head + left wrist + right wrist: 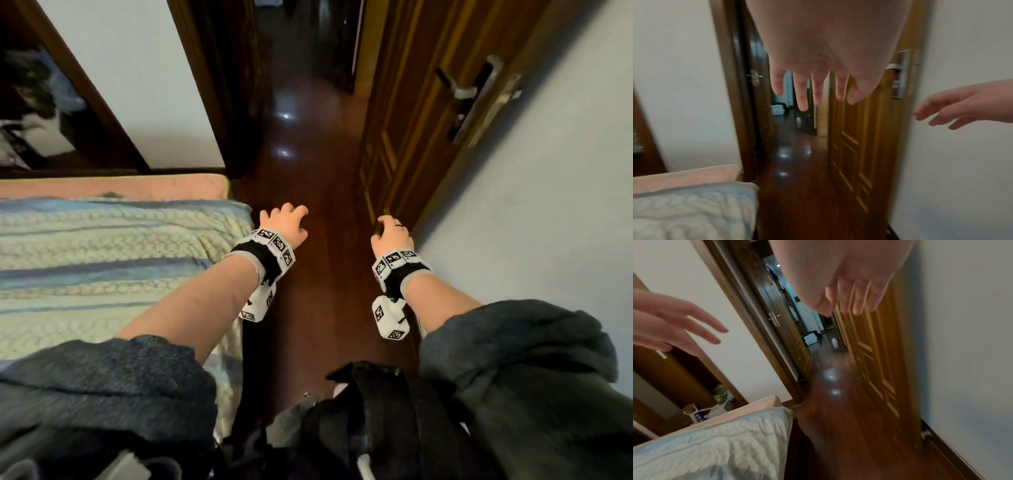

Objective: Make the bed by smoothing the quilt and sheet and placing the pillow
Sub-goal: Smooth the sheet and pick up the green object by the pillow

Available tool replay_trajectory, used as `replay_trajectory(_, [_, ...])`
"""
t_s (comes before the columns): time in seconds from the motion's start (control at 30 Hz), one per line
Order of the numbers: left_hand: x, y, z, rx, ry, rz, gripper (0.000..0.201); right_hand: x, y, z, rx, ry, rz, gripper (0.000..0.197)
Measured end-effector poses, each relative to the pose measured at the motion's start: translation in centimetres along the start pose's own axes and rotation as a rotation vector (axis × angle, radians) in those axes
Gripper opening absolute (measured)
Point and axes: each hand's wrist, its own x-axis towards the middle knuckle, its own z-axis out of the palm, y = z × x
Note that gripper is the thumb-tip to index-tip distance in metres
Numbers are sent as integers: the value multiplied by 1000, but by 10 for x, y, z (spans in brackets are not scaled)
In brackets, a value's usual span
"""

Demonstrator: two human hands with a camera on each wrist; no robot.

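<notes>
A blue and cream striped quilt (102,260) covers the bed at my left, with a pink sheet (113,186) showing along its far edge. The quilt (690,211) and the sheet (684,178) fill the lower left of the left wrist view, and the quilt (711,443) and the sheet (760,404) sit at the lower left of the right wrist view. My left hand (286,224) hovers just past the bed's corner with spread, empty fingers. My right hand (392,234) hangs over the floor near the wooden door, fingers relaxed and empty. No pillow is in view.
A dark polished wood floor (308,281) runs between the bed and a white wall (548,222). An open wooden door (421,113) with a metal handle (462,90) stands at my right. Beyond is a dark hallway (308,51). Clutter sits by the far side of the bed (701,412).
</notes>
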Motion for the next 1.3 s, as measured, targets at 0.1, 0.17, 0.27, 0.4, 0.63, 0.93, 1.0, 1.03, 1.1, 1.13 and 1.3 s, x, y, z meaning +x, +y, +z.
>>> replay_trajectory(0.1, [62, -51, -35, -34, 24, -154, 49, 85, -70, 9, -16, -41, -30, 42])
replay_trajectory(0.17, [95, -92, -54, -58, 17, -226, 49, 133, -127, 21, -36, -92, -111, 42])
replay_trajectory(0.27, [153, -169, -83, -61, 8, -318, 49, 202, -225, 47, -94, -163, -318, 43])
replay_trajectory(0.4, [238, -268, -116, -103, 10, -501, 56, 284, -335, 86, -209, -196, -571, 47])
replay_trajectory(0.63, [380, -367, -180, -69, 65, -487, 47, 421, -456, 130, -199, -257, -705, 38])
replay_trajectory(0.93, [567, -459, -225, -127, 32, -658, 47, 636, -626, 165, -349, -416, -881, 37])
replay_trajectory(1.0, [584, -475, -238, -172, 63, -723, 47, 654, -679, 172, -428, -442, -1060, 37])
replay_trajectory(1.03, [589, -481, -243, -200, 79, -746, 48, 659, -703, 177, -443, -448, -1127, 37])
replay_trajectory(1.1, [594, -498, -254, -187, 103, -779, 48, 660, -747, 196, -410, -498, -1214, 37])
replay_trajectory(1.13, [595, -511, -260, -153, 102, -797, 47, 658, -768, 207, -378, -528, -1241, 37])
replay_trajectory(1.3, [584, -587, -259, -190, 66, -1036, 45, 637, -842, 263, -302, -659, -1373, 37])
